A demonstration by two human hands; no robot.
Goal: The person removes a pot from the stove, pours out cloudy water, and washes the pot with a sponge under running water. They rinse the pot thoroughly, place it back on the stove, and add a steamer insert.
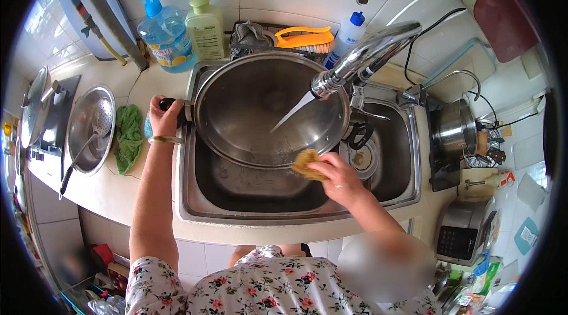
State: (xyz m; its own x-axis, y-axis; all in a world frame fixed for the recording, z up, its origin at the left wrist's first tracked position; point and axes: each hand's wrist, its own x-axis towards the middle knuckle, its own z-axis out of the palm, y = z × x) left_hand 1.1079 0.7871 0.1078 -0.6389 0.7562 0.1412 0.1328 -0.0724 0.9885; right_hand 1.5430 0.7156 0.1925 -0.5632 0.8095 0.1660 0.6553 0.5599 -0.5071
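A large stainless steel wok (248, 106) rests tilted over the double-bowl sink (266, 199). My left hand (166, 115) grips its black long handle at the left. On the opposite side is a black loop handle (358, 135). My right hand (341, 179) holds a yellowish-brown scrubbing sponge (307, 164) against the wok's near right rim. From the chrome faucet (326, 84) a stream of water (293, 111) runs into the wok. In the right bowl, partly behind my right hand, sits a pale round dish or strainer (370, 159).
Left on the counter are a steel basin (91, 137) with a skimmer (95, 124) and a green cloth (128, 137). Behind the sink stand a blue soap bottle (166, 40), a green bottle (206, 26), an orange brush (306, 37) and a blue-capped bottle (349, 35). A steel pot (450, 122) stands right.
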